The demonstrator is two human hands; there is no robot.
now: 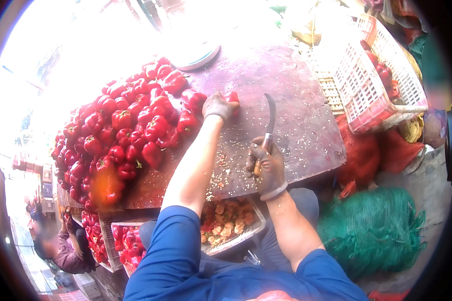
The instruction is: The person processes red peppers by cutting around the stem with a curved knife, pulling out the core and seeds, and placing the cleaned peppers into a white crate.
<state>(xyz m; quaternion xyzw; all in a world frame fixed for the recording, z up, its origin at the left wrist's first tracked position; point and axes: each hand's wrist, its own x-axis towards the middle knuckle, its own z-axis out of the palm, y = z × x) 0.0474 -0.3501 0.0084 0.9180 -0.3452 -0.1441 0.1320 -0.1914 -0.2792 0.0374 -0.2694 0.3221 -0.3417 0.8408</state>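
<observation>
And it's blue up top: a short-sleeved shirt [221,288] is worn, with grey-blue trousers [305,204] below. The left hand [218,107] is covered by a greyish glove, the right hand [269,170] by a darker one, finished with a pale cuff [273,193].

To the right of the right hand [267,165] lies a green sack [371,231], with a red sack [359,155] just beyond it. A round pale object [202,60] sits past the left hand [218,107]; another person [68,255] is far left.
</observation>
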